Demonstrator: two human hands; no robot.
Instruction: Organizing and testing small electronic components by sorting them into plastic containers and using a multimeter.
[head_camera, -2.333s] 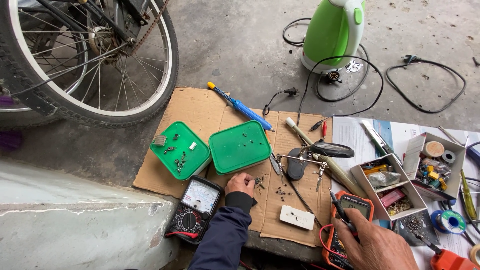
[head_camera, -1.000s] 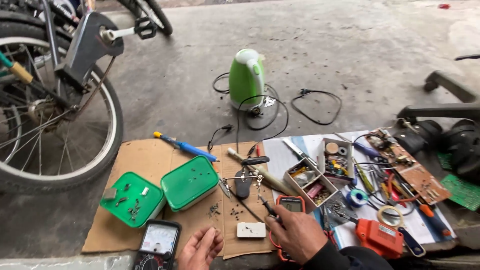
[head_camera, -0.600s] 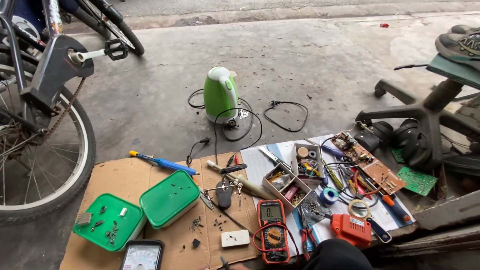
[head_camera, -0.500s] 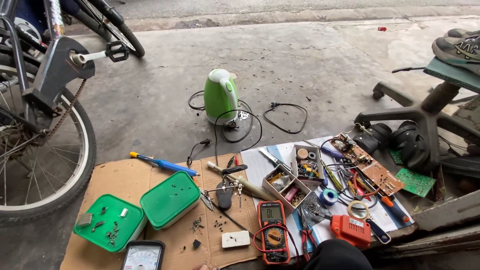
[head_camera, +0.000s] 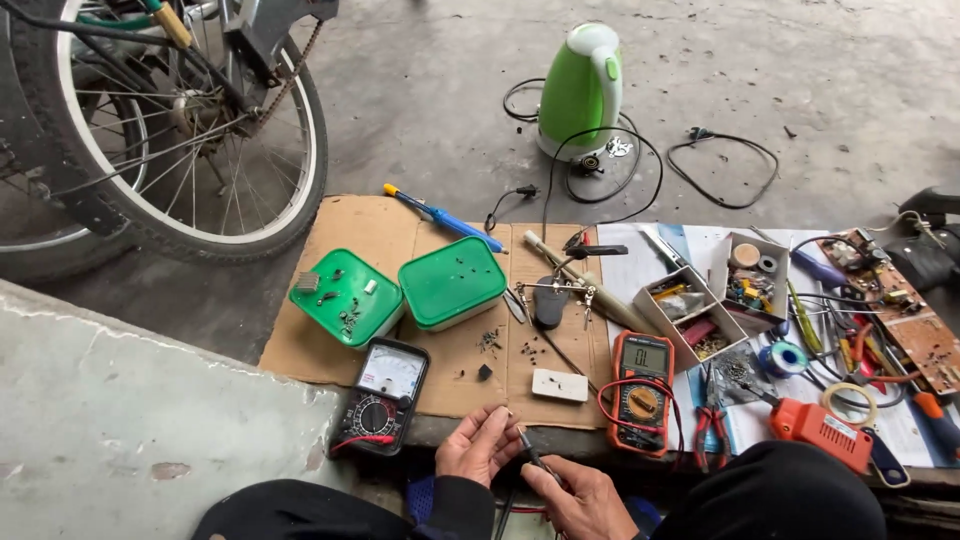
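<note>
low in the head view, the left hand (head_camera: 478, 447) curls its fingers around something too small to make out, while the right hand (head_camera: 578, 497) pinches a thin dark probe (head_camera: 532, 452) whose tip points at the left fingers. both hands sit at the near edge of the flat brown cardboard sheet (head_camera: 370, 228). just beyond lie a black analogue meter (head_camera: 384, 395), a small white rectangular block (head_camera: 559, 385) and an orange digital multimeter (head_camera: 641, 379).
</note>
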